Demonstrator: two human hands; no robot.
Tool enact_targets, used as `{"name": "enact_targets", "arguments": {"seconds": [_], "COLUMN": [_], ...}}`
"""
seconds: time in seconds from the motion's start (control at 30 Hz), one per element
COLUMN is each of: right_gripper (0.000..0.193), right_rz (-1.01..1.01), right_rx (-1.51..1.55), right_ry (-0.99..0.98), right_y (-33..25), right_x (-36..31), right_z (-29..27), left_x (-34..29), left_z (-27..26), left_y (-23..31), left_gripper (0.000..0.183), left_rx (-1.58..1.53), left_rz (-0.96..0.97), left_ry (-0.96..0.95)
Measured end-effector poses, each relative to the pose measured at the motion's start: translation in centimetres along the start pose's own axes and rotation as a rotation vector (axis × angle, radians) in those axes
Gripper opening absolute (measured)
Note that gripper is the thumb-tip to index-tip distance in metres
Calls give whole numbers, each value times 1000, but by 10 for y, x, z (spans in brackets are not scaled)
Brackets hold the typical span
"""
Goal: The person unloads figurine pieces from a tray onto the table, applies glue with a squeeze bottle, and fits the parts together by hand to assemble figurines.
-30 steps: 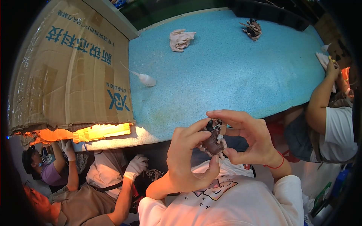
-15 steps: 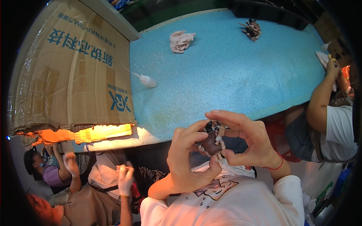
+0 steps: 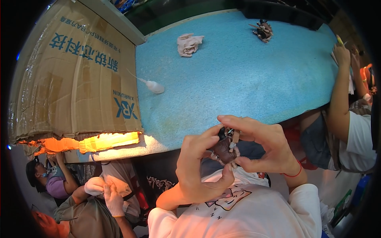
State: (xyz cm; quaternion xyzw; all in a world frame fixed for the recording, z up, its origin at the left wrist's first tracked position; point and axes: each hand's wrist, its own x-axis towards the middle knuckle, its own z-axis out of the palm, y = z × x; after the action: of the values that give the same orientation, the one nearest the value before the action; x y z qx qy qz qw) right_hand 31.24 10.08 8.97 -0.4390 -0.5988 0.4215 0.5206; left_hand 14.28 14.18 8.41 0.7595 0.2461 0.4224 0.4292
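Note:
Close to my chest, a small figurine (image 3: 225, 150) with a dark brown body and pale beige bits is held between my two hands. My left hand (image 3: 198, 164) is closed round its left side, thumb at its lower end and fingers at its upper left. Opposite, my right hand (image 3: 266, 148) grips it, the thumb near its lower right and the forefinger reaching over its top. Parts of the figurine are hidden behind the fingers. A similar dark and beige figurine (image 3: 263, 31) lies on the far right of the blue table (image 3: 222, 75).
A tall cardboard box (image 3: 75, 79) stands at the left. Near it lies a white squeeze bottle (image 3: 154, 87) with a long thin nozzle. A crumpled pale cloth (image 3: 189, 44) is farther back. Co-workers sit at both sides; one at lower left wears white gloves (image 3: 115, 201).
My hands stay almost in place, with the figurine shifted slightly. The gloved co-worker's hands have come together, and the right-hand co-worker's hands have moved farther away along the table edge.

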Motion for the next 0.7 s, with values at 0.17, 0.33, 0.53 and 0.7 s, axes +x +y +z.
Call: {"name": "enact_targets", "arguments": {"seconds": [0.17, 0.33, 0.53, 0.7], "right_gripper": [64, 65, 65, 91], "right_rz": [16, -9, 3, -95], "right_rx": [67, 74, 75, 427], "right_ry": [24, 20, 30, 71], "right_y": [3, 4, 5, 20], "right_x": [1, 2, 3, -6], "right_z": [2, 3, 4, 0], "left_x": [2, 1, 0, 0], "left_z": [-6, -6, -4, -2], "left_y": [0, -1, -5, -3], "left_gripper": [61, 60, 58, 53], "left_rx": [77, 91, -64, -341], "left_rz": [7, 16, 6, -124], "left_ry": [-69, -53, -28, 15]}}
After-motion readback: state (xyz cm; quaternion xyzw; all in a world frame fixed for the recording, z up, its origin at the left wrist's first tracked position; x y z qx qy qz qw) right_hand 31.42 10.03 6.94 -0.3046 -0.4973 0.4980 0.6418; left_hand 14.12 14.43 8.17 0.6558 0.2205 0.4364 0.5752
